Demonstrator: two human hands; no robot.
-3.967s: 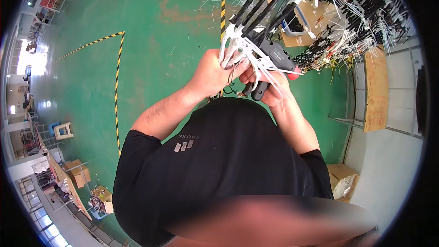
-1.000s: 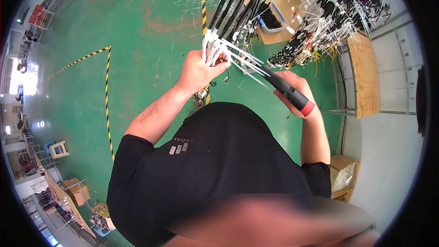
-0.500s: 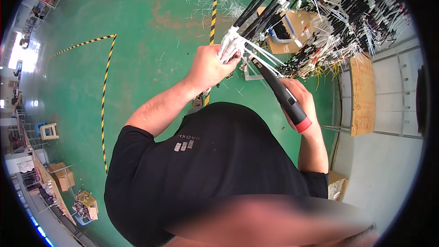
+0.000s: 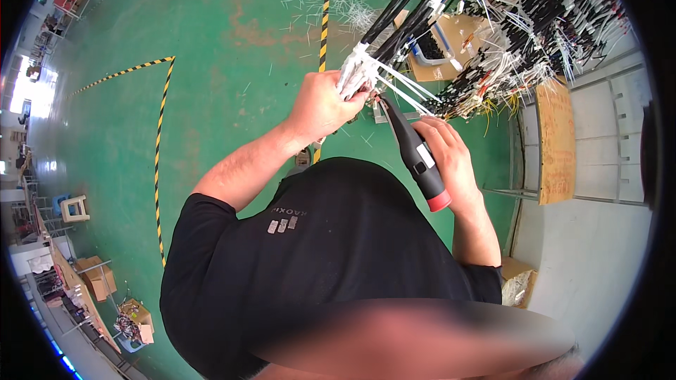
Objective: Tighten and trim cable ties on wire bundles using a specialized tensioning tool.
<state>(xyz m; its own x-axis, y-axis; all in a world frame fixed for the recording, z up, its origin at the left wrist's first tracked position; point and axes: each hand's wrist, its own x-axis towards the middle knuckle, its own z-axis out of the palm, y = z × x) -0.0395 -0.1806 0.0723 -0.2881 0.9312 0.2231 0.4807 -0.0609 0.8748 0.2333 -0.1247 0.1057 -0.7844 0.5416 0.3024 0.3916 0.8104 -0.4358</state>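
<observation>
My left hand is closed around a wire harness at its white bunched end, below thick black cable runs. Several long white cable ties stick out from that bunch to the right. My right hand grips a black handheld tool with a slim nose and a red end cap. The tool's nose points up at the bunch, close to my left fingertips. What the nose touches there is too small to make out. Some right-hand fingers are hidden behind the tool.
A dense mass of black and white wires hangs at the upper right. Behind the harness are a cardboard box and a blue-rimmed bin. Clippings litter the green floor. A wooden board stands at the right.
The tool has swung left and toward me at its red end, its nose shifting slightly left toward my left fingers. My left hand stays on the harness.
</observation>
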